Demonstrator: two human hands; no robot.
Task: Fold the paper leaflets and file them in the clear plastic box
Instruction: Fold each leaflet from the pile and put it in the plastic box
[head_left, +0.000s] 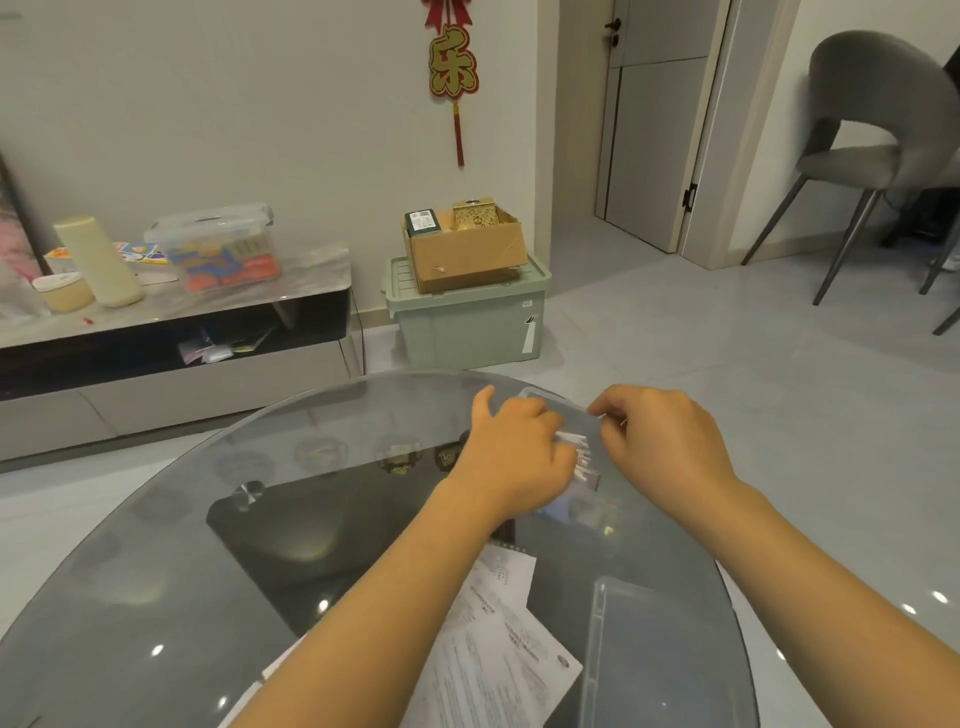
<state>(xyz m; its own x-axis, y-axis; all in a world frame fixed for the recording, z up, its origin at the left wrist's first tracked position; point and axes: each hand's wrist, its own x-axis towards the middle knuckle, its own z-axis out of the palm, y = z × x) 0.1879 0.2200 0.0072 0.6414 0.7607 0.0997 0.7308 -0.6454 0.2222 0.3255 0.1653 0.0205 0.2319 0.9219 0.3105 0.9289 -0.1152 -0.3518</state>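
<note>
Head view shows your two hands working at the far edge of the round glass counter (156, 597), with the task partly complete.

Your left hand (511, 449) lies over the clear plastic box (550, 402), thumb raised and fingers curled down onto the folded leaflets (579, 457) standing inside it. The fingertips are hidden behind the knuckles, so whether they pinch the paper or only press it cannot be confirmed; treat the hand as steadying the stack.

The folded leaflets stand on edge in a row inside the box, between your two hands. Several white top edges are visible, which indicates that a number of leaflets have already been folded and filed. The exact count cannot be read.

Your right hand (660, 441) is just beside the row on its right side, fingers curled inward at the box rim with a small white edge showing at the fingertips. Judged from this, it is seating or aligning a leaflet in the row.

Unfolded leaflets (498, 654) remain flat on the counter near the near edge, overlapping one another between your forearms. These still require folding and filing.

A clear plastic lid (649, 649) lies flat at the near right edge, just beside the loose sheets and apart from the box. Fit it only after the remaining sheets are filed, if closure is required.
</note>
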